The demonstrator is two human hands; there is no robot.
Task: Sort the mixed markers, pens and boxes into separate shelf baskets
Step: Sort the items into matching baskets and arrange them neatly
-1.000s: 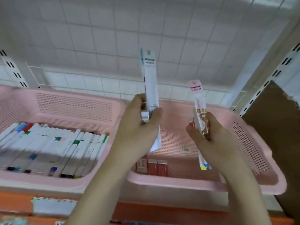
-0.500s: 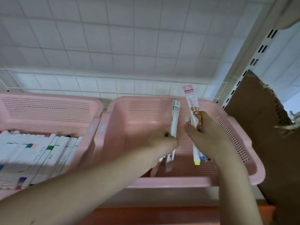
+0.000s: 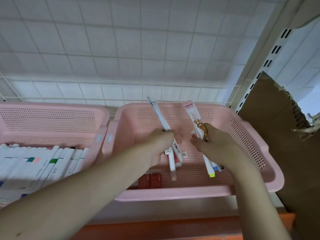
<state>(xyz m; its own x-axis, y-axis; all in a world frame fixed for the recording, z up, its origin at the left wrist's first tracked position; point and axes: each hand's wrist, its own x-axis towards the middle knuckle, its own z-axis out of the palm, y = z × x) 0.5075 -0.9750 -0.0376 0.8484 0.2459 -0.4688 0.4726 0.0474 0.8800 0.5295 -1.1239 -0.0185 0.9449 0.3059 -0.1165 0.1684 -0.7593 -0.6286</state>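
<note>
Two pink perforated baskets stand side by side on the shelf. The left basket (image 3: 52,118) holds several white markers (image 3: 52,163) with coloured bands. Over the right basket (image 3: 242,135), my left hand (image 3: 161,144) grips a bunch of white packaged pens (image 3: 159,116), tilted with their tops to the upper left. My right hand (image 3: 218,146) holds a pink packaged pen (image 3: 193,115) together with highlighters whose yellow and blue tips (image 3: 212,171) stick out below it. Small dark red boxes (image 3: 152,179) lie at the basket's front left.
A white wire grid backs the shelf. A torn brown cardboard sheet (image 3: 280,144) leans at the right, beside a slotted white upright (image 3: 266,63). An orange shelf edge (image 3: 155,227) runs along the bottom.
My left hand came down from above the basket rim into the right basket with its pens, which now tilt to the left. The view shifted right; my right hand stayed put.
</note>
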